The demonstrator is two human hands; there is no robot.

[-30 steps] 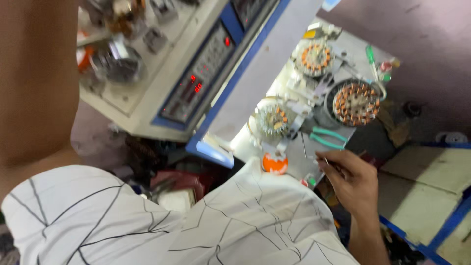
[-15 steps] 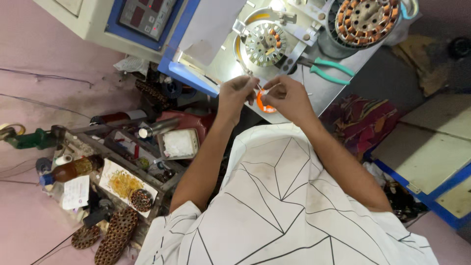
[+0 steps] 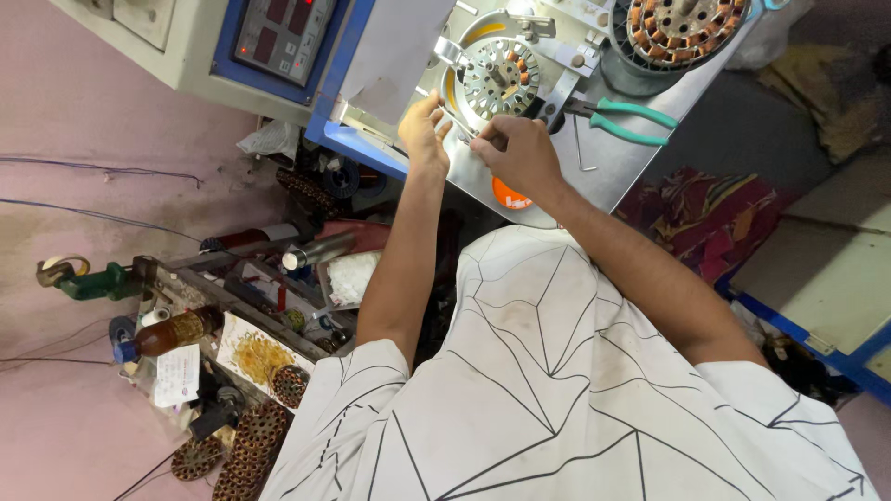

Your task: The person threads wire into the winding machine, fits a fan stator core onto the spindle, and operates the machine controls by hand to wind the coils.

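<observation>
Bare hands [image 3: 473, 139] at metal stator [image 3: 499, 78]

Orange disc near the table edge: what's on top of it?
The right hand and wrist cover the top of the orange disc; only its lower part shows on the metal table. The covered part cannot be seen.

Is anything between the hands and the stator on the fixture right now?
Nothing visible. The left hand and right hand are both at the near edge of the stator, fingers at its rim. The pliers lie off to the right, clear of both hands.
</observation>
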